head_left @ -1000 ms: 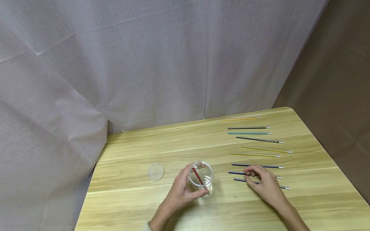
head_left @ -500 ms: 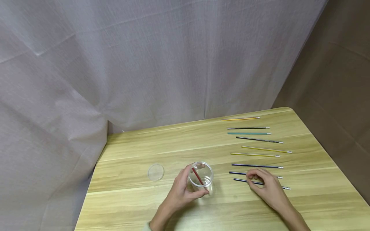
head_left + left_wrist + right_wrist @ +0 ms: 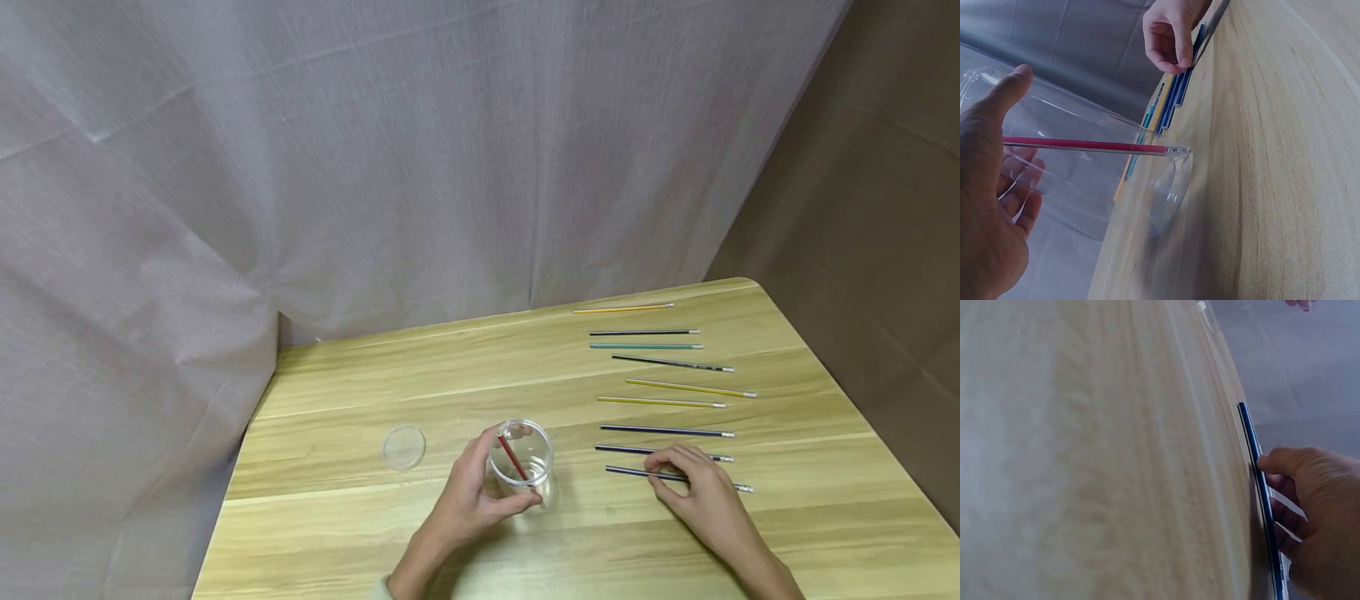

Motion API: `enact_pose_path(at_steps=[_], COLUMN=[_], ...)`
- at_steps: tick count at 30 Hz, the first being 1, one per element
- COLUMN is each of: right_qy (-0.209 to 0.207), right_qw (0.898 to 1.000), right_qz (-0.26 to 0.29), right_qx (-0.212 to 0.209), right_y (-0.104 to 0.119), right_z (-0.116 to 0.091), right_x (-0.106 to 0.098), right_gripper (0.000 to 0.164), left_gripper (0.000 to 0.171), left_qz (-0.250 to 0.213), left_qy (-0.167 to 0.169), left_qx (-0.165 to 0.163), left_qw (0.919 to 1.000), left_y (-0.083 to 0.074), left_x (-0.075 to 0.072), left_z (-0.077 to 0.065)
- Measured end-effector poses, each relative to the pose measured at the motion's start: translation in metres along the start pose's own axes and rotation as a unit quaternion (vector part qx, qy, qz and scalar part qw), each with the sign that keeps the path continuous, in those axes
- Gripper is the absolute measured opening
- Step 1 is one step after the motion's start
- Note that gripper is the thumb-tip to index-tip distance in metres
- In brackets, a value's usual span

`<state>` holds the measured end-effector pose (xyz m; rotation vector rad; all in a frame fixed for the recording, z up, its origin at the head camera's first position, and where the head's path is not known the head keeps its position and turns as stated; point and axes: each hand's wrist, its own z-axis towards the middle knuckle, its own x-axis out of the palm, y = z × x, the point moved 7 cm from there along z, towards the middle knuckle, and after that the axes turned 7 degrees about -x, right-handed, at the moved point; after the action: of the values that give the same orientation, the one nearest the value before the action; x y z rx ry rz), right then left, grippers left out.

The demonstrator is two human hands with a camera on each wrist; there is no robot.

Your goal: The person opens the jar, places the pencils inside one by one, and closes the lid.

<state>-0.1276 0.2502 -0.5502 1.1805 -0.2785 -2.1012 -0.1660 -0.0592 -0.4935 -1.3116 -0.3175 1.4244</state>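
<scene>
My left hand (image 3: 474,493) grips a clear cylindrical jar (image 3: 545,483), its thumb and fingers around the wall. A red pencil (image 3: 1085,145) leans inside, eraser end at the jar's bottom in the left wrist view. At the right, my right hand (image 3: 701,492) pinches the nearest dark blue pencil (image 3: 624,470) between thumb and fingers; that pencil lies on or very close to the tabletop. In the right wrist view the thumb (image 3: 1279,461) touches its shaft. Just beyond lies another dark blue pencil (image 3: 613,449), partly behind the fingers.
A round clear lid (image 3: 404,447) lies left of the jar. Beyond my right hand, several pencils lie in a loose column, among them a dark blue one (image 3: 667,431), a yellow one (image 3: 660,402) and a teal one (image 3: 645,346). A grey curtain (image 3: 405,167) hangs behind the wooden table (image 3: 337,533).
My right hand has shifted slightly right and toward me, its fingertips moving from the middle dark blue pencil to the nearest one. The left hand and jar have stayed put.
</scene>
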Motion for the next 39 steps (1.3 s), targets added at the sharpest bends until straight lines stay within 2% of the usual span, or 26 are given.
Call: enact_pose_path(at_steps=[14,29,39], right_qy=[-0.009,-0.030,-0.031], right_qw=[1.000,0.999,0.997], right_qz=[-0.018,0.015,0.073], right_qx=[0.003,0.009,0.002], right_y=[-0.001,0.001,0.005], right_z=[-0.004,0.001,0.008], right_x=[-0.003,-0.004,-0.006], right_gripper=[0.043,0.041,0.042], left_gripper=[0.090,0.089,0.089], left_qz=[0.000,0.000,-0.001], left_qy=[-0.002,0.001,-0.001], left_qx=[0.004,-0.001,-0.001], left_qw=[1.0000,1.0000,1.0000], left_y=[0.000,0.001,0.001], left_x=[0.000,0.000,0.000], left_z=[0.000,0.000,-0.001])
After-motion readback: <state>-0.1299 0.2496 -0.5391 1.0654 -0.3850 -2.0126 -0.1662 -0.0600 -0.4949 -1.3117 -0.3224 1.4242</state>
